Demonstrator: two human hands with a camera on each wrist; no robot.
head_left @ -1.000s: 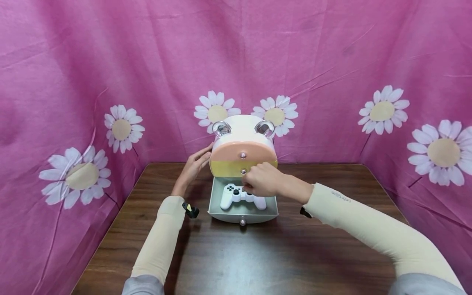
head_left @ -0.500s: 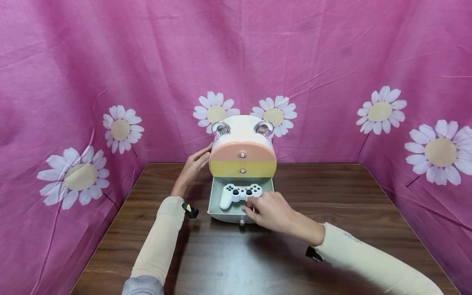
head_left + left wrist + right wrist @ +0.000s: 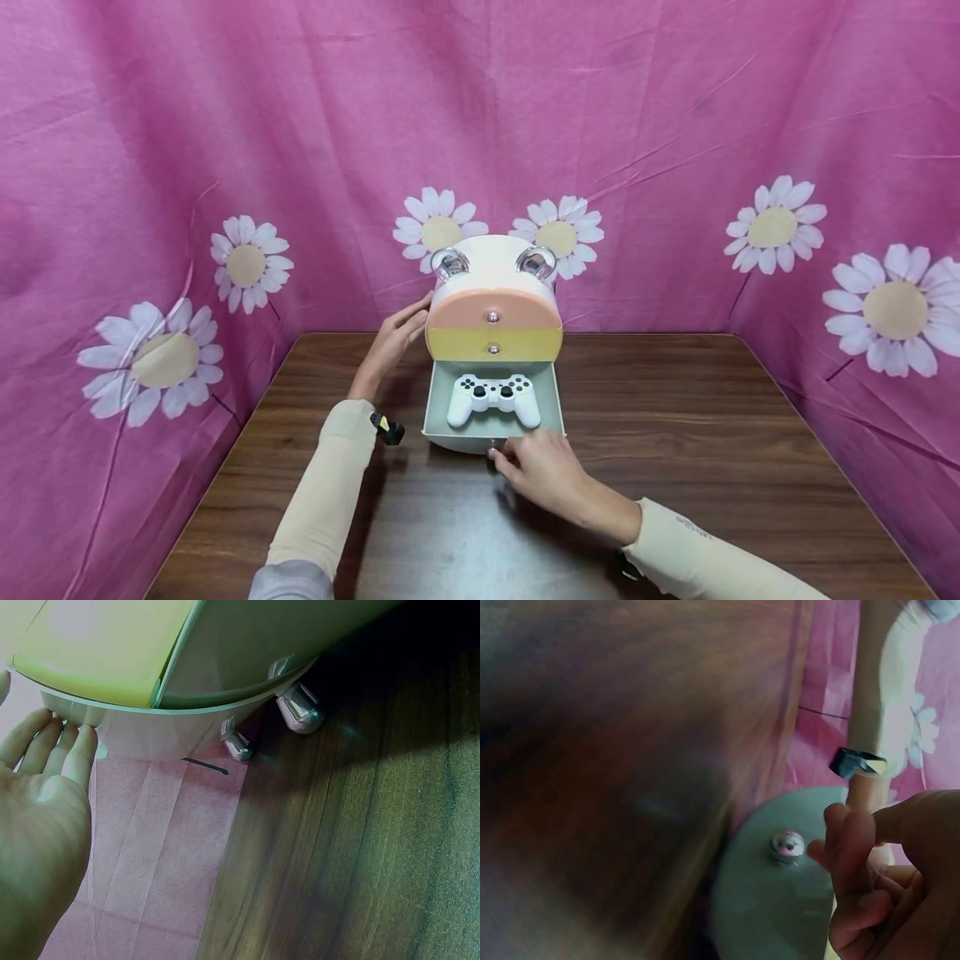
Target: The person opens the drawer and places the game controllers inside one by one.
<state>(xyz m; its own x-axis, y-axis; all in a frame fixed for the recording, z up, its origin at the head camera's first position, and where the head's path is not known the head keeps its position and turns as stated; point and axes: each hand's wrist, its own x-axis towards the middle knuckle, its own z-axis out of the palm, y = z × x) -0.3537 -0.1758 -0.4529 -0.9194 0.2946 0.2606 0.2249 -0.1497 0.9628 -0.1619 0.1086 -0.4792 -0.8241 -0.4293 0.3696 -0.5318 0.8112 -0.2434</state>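
A small round cabinet [image 3: 495,258] with a white top and clear ear-like loops stands on the table. Its orange drawer [image 3: 465,310] and yellow drawer [image 3: 457,343] are closed, while the grey-green bottom drawer [image 3: 442,417] is pulled out. Inside that drawer lies a white game controller [image 3: 493,402]. My left hand [image 3: 390,343] rests its extended fingers [image 3: 81,754] against the cabinet's left side. At the drawer front, my right hand [image 3: 551,473] has loosely bent fingers close to the round knob [image 3: 787,845]; a small gap shows in the right wrist view.
The cabinet stands on shiny metal feet [image 3: 300,709] on a dark wooden table [image 3: 675,433]. A pink curtain [image 3: 637,100] with printed daisies hangs behind and at both sides.
My right hand has moved from over the controller down to the front of the bottom drawer, uncovering the controller. The left hand and the cabinet stay in place.
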